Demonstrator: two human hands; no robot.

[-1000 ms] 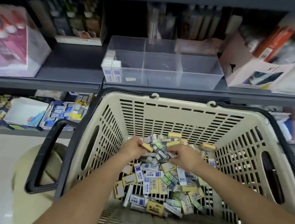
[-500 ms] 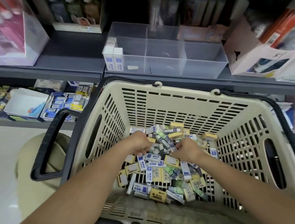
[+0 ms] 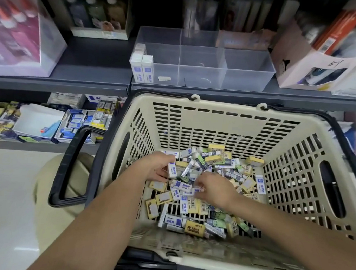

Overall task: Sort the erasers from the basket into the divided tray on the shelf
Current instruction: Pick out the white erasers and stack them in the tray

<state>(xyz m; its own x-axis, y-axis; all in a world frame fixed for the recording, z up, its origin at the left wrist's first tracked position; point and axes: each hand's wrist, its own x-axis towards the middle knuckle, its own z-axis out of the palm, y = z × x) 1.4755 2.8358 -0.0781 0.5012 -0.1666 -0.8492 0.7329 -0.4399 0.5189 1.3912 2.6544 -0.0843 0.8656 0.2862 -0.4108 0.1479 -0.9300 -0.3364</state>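
Both hands were down in the pile, close together but not touching. The left hand (image 3: 158, 167) pinched a white eraser (image 3: 172, 170), a rectangular block in a blue-printed sleeve, between thumb and curled fingers. The right hand (image 3: 216, 192) lay just beside it, fingers curled onto the heap, though whether they gripped anything could not be told. Around both hands stood the basket (image 3: 223, 126), cream plastic with slotted, grid-like walls and a black looped handle (image 3: 69, 164) folded out to the left of the left hand. Beyond the hands, past the basket's far rim, a dark grey shelf (image 3: 87, 73) carried the divided tray (image 3: 246, 76), a clear, smooth-walled plastic box of three compartments. In its leftmost compartment a few upright erasers (image 3: 143, 69), white with blue labels, stood together. Under and around the hands lay the loose erasers (image 3: 194, 207), small flat bricks in glossy white, yellow and pale green wrappers, jumbled at all angles.
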